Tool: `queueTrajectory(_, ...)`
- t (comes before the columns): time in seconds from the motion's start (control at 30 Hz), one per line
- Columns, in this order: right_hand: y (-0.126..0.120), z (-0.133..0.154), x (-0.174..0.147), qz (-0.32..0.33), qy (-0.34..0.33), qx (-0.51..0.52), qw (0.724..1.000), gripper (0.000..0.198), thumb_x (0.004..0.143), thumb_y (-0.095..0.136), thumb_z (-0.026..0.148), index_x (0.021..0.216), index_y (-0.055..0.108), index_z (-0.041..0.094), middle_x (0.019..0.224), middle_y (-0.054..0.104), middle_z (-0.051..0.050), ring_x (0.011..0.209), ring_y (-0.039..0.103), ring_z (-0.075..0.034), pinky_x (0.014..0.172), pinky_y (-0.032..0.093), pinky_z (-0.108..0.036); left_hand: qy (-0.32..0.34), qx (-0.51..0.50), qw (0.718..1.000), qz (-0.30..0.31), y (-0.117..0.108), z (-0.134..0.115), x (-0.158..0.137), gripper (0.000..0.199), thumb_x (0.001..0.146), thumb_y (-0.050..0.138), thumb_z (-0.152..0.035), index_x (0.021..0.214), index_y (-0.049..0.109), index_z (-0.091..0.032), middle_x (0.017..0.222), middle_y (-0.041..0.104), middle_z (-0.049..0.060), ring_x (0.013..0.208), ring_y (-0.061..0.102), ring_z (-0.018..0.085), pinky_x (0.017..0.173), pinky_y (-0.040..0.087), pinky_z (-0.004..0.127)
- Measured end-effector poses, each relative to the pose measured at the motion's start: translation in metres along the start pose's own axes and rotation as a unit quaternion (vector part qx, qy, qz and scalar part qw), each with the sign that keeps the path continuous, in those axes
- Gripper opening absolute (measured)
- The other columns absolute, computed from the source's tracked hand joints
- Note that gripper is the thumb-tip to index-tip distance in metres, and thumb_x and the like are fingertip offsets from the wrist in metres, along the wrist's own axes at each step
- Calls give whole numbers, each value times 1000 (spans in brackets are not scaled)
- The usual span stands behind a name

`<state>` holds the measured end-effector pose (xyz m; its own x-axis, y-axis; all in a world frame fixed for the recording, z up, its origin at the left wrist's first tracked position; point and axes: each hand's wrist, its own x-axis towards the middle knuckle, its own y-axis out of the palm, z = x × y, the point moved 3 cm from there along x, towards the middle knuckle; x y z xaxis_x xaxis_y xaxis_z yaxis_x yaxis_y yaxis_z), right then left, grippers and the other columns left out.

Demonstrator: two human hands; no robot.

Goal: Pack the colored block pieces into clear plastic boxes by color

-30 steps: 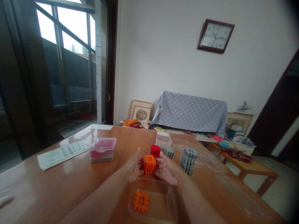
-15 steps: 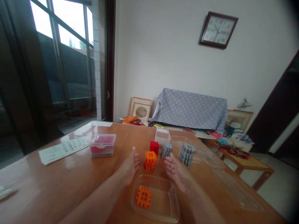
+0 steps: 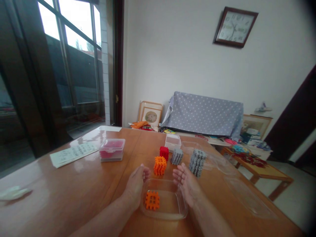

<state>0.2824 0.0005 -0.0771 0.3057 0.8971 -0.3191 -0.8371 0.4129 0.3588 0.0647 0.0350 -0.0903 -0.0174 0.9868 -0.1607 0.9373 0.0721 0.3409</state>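
A clear plastic container (image 3: 164, 215) sits on the table in front of me, with one orange notched square piece (image 3: 152, 200) lying inside at its left. My left hand (image 3: 137, 181) is at the container's left side, fingers slightly curled and holding nothing. On the opposite side, my right hand (image 3: 186, 182) is open too, palm facing inward. Whether either hand touches the wall I cannot tell. Just beyond the container stands a stack of orange pieces (image 3: 160, 165). Behind it are a red stack (image 3: 164, 153) and a short grey stack (image 3: 177, 156); a taller grey stack (image 3: 197, 163) rises past my right hand.
A lidded clear box with pink contents (image 3: 112, 150) and written paper sheets (image 3: 74, 154) lie at the left. A small clear box (image 3: 172, 142) stands behind the stacks. Transparent lids (image 3: 249, 197) lie along the right edge. A crumpled white item (image 3: 14, 193) is at far left.
My left hand has come nearer the container's left side, and both hands have their fingers more curled. The view has shifted slightly. The stacks and the orange piece stay in place.
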Motion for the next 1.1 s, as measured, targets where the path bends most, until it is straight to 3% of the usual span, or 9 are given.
queueTrajectory(0.23, 4, -1, 21, 9, -6, -2, 1000, 38, 90, 65, 55, 108, 65, 22, 94, 77, -6, 90, 72, -21, 73, 54, -30, 6, 1, 1000, -1, -1, 1, 10, 44, 83, 62, -61, 80, 64, -17, 83, 68, 5, 82, 65, 21, 82, 50, 34)
queueTrajectory(0.4, -7, 15, 26, -4, -9, 4, 1000, 32, 91, 65, 48, 105, 67, 20, 91, 77, -6, 83, 72, -19, 69, 53, -28, 91, 145, 984, 43, -2, -21, 18, 35, 81, 69, -53, 78, 64, -18, 77, 65, 2, 77, 61, 20, 76, 47, 32)
queueTrajectory(0.53, -7, 21, 27, 0, -28, 24, 999, 30, 93, 61, 48, 105, 69, 21, 94, 78, -5, 83, 73, -18, 70, 54, -28, 165, 217, 959, 73, 6, -45, 38, 27, 72, 81, -37, 87, 71, -17, 88, 69, 5, 88, 64, 24, 87, 47, 35)
queueTrajectory(0.63, -4, 12, 28, 5, -40, 22, 999, 32, 90, 65, 48, 102, 70, 19, 93, 78, -7, 83, 73, -19, 69, 54, -28, 155, 201, 961, 113, 13, -53, 51, 49, 58, 90, -26, 103, 74, -17, 111, 71, 12, 111, 63, 32, 105, 43, 40)
queueTrajectory(0.73, -6, 3, 30, -2, -53, 4, 999, 33, 86, 70, 49, 99, 71, 18, 89, 78, -6, 80, 72, -18, 67, 53, -26, 140, 216, 954, 156, 18, -55, 59, 62, 49, 94, -20, 108, 75, -19, 121, 69, 13, 128, 55, 38, 118, 32, 46)
queueTrajectory(0.83, -12, -2, 33, -15, -66, -22, 997, 34, 83, 73, 49, 98, 71, 19, 88, 78, -5, 79, 72, -17, 66, 52, -25, 145, 269, 937, 168, 20, -55, 64, 64, 46, 95, -23, 108, 76, -21, 120, 70, 13, 130, 53, 41, 119, 30, 49)
queueTrajectory(0.97, -18, -4, 36, -19, -67, -33, 997, 36, 84, 71, 53, 98, 71, 20, 89, 78, -4, 81, 71, -17, 66, 52, -25, 173, 338, 908, 177, 23, -56, 71, 61, 51, 94, -29, 108, 76, -20, 121, 70, 15, 123, 59, 41, 114, 36, 50)
queueTrajectory(1.1, -18, -5, 36, -18, -64, -28, 997, 36, 83, 71, 53, 98, 71, 20, 89, 78, -4, 80, 71, -16, 66, 52, -25, 176, 346, 903, 181, 24, -54, 75, 55, 51, 94, -32, 103, 77, -21, 113, 73, 11, 116, 62, 37, 111, 40, 46)
